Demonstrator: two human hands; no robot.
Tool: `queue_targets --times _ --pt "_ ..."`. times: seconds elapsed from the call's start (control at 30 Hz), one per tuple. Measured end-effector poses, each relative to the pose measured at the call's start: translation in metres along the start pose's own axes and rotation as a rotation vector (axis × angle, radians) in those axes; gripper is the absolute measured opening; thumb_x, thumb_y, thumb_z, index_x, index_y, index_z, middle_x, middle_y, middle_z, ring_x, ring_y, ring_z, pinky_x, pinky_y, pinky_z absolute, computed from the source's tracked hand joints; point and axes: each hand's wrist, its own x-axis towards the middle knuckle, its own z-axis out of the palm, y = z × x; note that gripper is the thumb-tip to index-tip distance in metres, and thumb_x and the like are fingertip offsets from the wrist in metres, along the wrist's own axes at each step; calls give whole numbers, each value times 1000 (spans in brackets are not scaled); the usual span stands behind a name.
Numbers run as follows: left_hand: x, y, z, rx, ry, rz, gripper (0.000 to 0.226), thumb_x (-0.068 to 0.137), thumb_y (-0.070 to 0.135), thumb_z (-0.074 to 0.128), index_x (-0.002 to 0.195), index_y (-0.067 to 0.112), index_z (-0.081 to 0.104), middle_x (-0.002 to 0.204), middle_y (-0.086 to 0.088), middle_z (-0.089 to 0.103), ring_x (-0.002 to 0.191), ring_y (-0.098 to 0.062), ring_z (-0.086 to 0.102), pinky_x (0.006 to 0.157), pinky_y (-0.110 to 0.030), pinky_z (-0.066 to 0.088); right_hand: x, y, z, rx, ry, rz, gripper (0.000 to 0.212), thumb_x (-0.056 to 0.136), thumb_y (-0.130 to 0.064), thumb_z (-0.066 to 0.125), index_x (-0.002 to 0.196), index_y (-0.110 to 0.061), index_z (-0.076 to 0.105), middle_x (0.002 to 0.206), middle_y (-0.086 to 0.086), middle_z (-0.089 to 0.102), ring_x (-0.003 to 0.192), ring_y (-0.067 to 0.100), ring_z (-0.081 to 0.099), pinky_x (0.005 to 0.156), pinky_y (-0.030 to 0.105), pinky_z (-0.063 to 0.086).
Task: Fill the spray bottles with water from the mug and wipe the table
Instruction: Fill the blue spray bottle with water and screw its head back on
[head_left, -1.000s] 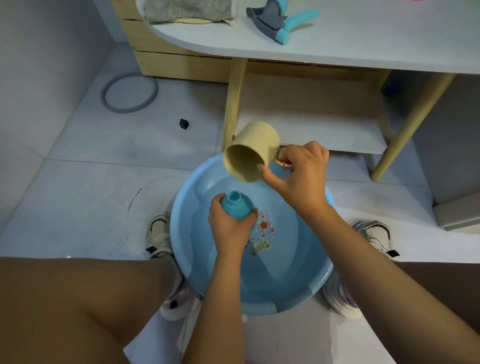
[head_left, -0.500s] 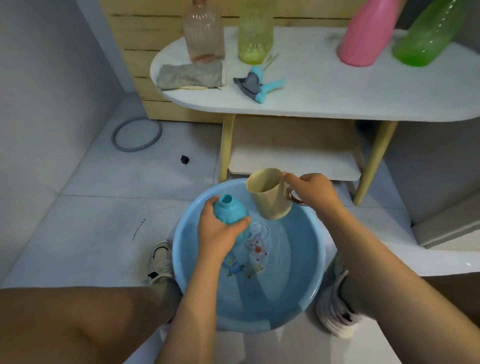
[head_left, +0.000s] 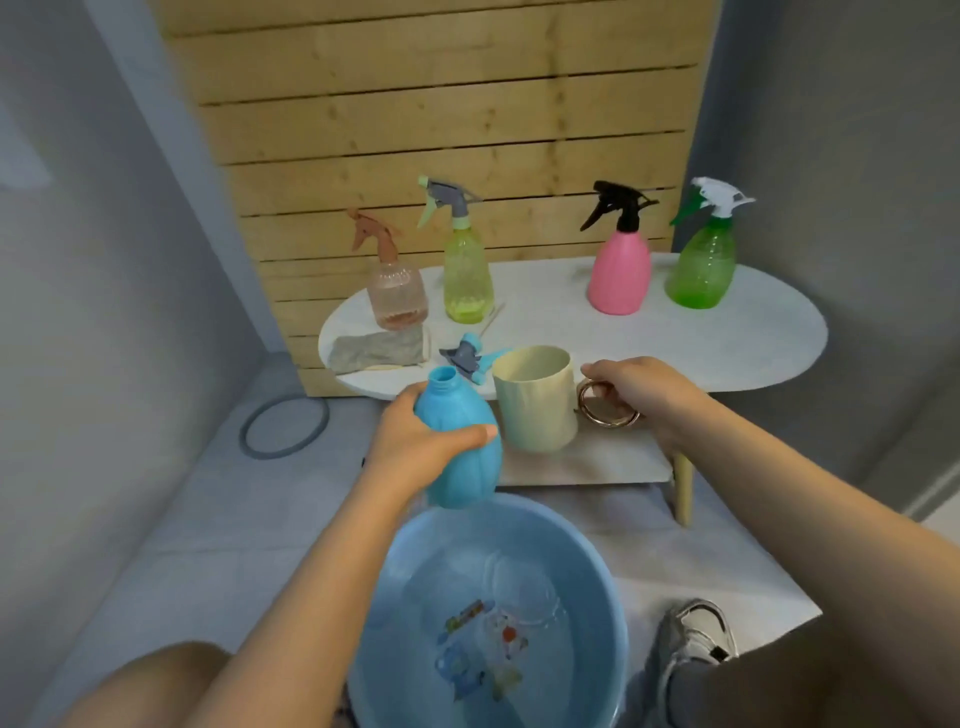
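Blue bottle (head_left: 462, 441), uncapped and upright, sits in the left hand (head_left: 415, 447), whose fingers and thumb wrap round its belly. Beside it, nearly touching, the right hand (head_left: 639, 395) grips the cream mug (head_left: 535, 397) by its metal ring handle. Both were low over the basin (head_left: 498, 613) a moment ago, the mug tipped at the bottle's mouth; now they are lifted above the basin, level with the near edge of the white table (head_left: 571, 332), and the mug stands upright. Pouring looks finished for this bottle, though its water level cannot be seen.

Counted from the table: four capped spray bottles stand on it, one peach (head_left: 395, 291), one yellow (head_left: 465, 270), one pink (head_left: 621, 270), one green (head_left: 706, 265). One loose spray head (head_left: 467, 357) and one grey cloth (head_left: 382, 351) lie near its front edge. One basin of water sits on the floor below.
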Motion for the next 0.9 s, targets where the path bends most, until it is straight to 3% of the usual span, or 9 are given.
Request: queue_targets --times 0.1,0.23,0.37,0.5,0.6,0.77,0.9 --pt "21 33 8 21 -20 43 51 65 20 85 107 22 57 96 8 63 80 -4 59 66 -24 48 10 -13 -17 18 33 -22 37 92 -27 54 58 -13 51 52 0 39 51 15 32 51 25 25" --pt "55 56 28 8 -37 71 59 59 25 89 110 20 58 102 4 66 88 -14 63 78 -33 53 31 -18 -29 54 149 -39 38 94 -20 47 56 -14 48 53 -1 43 52 15 36 52 25 27" --pt "85 56 54 -7 -15 86 62 59 23 88 112 19 56 106 1 65 93 -18 63 83 -39 54 62 -6 -35 4 265 8 35 97 -24 41 65 -11 46 76 11 50 74 24 44 60 30 31" --pt "109 49 84 -8 -18 85 72 54 30 89 117 20 55 108 2 64 97 -20 63 87 -40 53 88 8 -42 -48 289 96 29 100 -30 35 92 -7 52 95 13 50 87 25 46 73 29 35" --pt "125 47 103 -8 -24 84 71 55 30 88 117 20 54 109 1 63 98 -20 62 87 -38 52 104 11 -49 -61 286 103 29 100 -27 35 86 -7 51 94 13 52 88 26 48 78 31 36" --pt "144 46 128 22 -47 98 61 62 25 86 113 24 52 105 4 60 96 -19 59 84 -33 49 117 16 -46 -341 285 100 33 100 -28 33 82 -5 49 88 13 51 85 28 48 74 29 34" --pt "150 45 141 41 -41 110 67 61 29 86 119 23 52 109 4 60 99 -19 59 86 -34 49 117 23 -41 -426 378 38 38 99 -28 36 93 0 61 101 19 56 105 36 51 87 36 40"
